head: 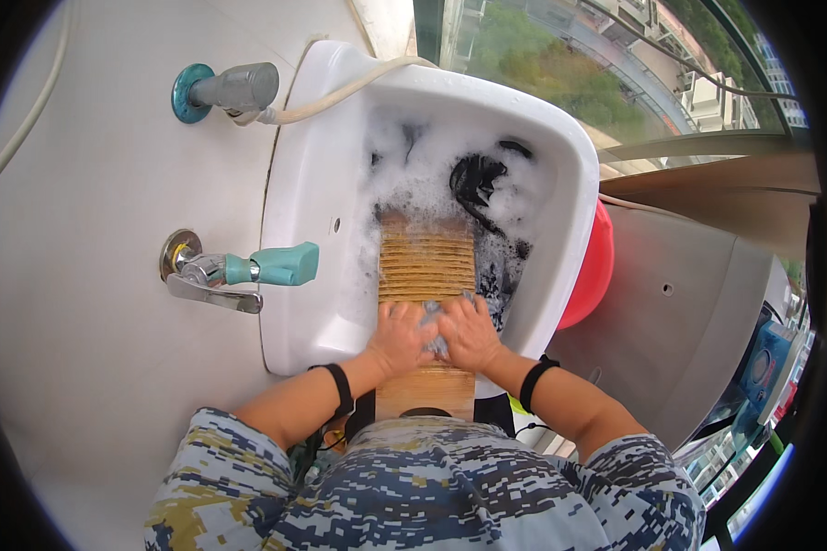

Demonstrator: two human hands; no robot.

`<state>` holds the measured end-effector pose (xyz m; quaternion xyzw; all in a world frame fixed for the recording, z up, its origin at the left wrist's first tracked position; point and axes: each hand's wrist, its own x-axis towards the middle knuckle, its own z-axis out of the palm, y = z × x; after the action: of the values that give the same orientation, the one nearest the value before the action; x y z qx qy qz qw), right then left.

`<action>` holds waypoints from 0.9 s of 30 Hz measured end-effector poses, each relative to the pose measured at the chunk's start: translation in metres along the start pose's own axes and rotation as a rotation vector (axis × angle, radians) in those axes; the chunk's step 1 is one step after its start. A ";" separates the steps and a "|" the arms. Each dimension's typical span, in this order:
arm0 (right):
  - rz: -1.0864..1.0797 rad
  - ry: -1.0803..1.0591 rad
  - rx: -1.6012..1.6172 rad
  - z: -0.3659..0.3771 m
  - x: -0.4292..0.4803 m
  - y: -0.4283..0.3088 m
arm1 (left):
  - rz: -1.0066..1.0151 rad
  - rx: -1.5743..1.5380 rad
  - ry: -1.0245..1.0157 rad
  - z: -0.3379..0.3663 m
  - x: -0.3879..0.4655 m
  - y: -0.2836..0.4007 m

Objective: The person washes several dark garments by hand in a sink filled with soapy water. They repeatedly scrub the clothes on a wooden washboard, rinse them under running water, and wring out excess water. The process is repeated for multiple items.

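Observation:
A ridged wooden washboard (pixel 426 265) slopes from the suds in a white ceramic sink (pixel 570 165) up to the front of my body. On its lower ridges, my left hand (pixel 403 337) and my right hand (pixel 465 330) press a wet grey-blue cloth (pixel 435 327) side by side, fingers curled over it. Much of the cloth is hidden under the hands. Beyond the board, black fabric (pixel 479 179) pokes out of white foam (pixel 420 169). More dark wet fabric (pixel 493 275) lies right of the board.
On the left wall are a lever tap (pixel 213 272) with a teal spout cover and an upper tap (pixel 238 86) whose pale hose (pixel 344 89) runs over the sink rim. A red basin (pixel 596 268) and a grey appliance-like surface (pixel 661 330) stand at right, beside a window (pixel 558 69).

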<state>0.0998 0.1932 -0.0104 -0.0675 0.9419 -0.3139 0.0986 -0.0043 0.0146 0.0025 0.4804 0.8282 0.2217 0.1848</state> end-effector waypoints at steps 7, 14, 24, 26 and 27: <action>0.472 0.204 0.315 0.007 0.120 0.095 | -0.670 -0.102 -0.094 0.011 0.127 -0.100; 0.597 -0.001 0.331 -0.032 0.054 0.065 | -0.546 0.245 -0.274 -0.036 0.088 -0.074; 0.387 0.026 1.457 -0.078 0.079 0.034 | -0.614 -0.649 -0.537 -0.008 0.098 -0.108; 0.375 0.143 0.780 -0.065 0.073 0.039 | -0.679 -0.304 -0.402 -0.017 0.078 -0.108; 0.265 0.292 0.135 -0.056 0.069 0.040 | -0.778 -0.063 -0.399 -0.019 0.068 -0.103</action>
<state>0.0174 0.2444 -0.0011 0.1100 0.9237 -0.3668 0.0058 -0.1193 0.0253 -0.0444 0.1604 0.8884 0.0633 0.4256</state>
